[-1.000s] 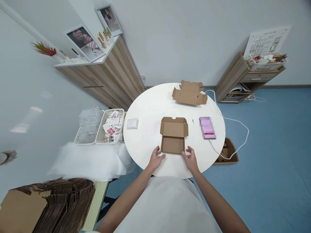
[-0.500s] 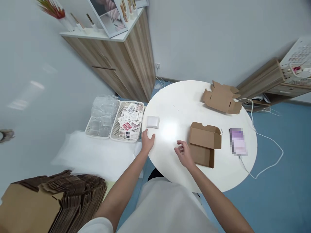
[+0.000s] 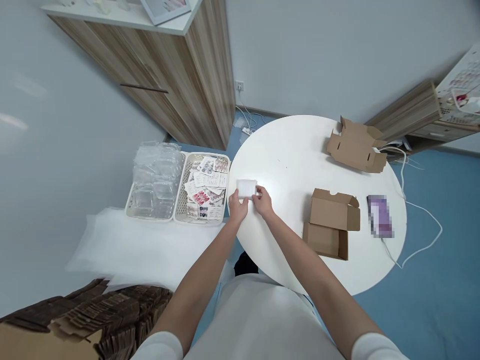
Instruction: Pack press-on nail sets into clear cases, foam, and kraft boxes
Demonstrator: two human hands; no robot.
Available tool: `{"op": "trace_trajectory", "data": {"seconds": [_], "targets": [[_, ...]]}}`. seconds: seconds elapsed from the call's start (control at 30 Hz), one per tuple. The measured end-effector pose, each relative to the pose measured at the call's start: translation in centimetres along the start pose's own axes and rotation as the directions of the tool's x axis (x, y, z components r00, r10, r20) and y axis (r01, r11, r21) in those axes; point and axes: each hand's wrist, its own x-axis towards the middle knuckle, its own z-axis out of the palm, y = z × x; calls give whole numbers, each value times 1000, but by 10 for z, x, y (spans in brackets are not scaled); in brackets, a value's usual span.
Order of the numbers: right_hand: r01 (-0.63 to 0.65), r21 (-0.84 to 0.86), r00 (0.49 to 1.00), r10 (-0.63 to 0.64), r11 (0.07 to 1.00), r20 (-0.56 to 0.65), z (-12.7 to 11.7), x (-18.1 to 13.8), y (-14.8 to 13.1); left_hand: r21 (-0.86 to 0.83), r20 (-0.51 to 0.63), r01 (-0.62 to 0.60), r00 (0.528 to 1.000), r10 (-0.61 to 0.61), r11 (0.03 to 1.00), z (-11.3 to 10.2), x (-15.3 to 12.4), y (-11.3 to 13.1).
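A small white packet (image 3: 246, 187) lies near the left edge of the round white table (image 3: 300, 150). My left hand (image 3: 237, 207) grips its near left corner with curled fingers. My right hand (image 3: 263, 201) pinches its near right edge. An open brown cardboard box (image 3: 330, 222) sits on the table to the right of my hands, its lid flap standing up. A second, partly folded cardboard box (image 3: 357, 145) lies at the table's far right.
A phone (image 3: 379, 222) with a white cable lies right of the open box. Left of the table stand two white baskets, one with clear plastic trays (image 3: 154, 182), one with printed cards (image 3: 204, 187). Flat cardboard blanks (image 3: 93, 315) are stacked at lower left. A wooden cabinet (image 3: 168, 75) stands behind.
Both hands left the open box and moved left to the white packet, closing on its near edge. The view swung left and down.
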Motion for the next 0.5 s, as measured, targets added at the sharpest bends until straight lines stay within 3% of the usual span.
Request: {"op": "trace_trajectory", "data": {"seconds": [0.2,0.37,0.5], "targets": [[-46,97,999,48,994,-17,-16,-21,8,-238,56,70,997,-58,969,0,-9,-9],[25,138,999,-22,990,-23,-52,-64,15,-235,84,-54,994,76,971,8,-46,-8],[74,127,995,-64,989,-79,-94,-104,26,-165,116,-189,971,210,968,26,-90,4]]}}
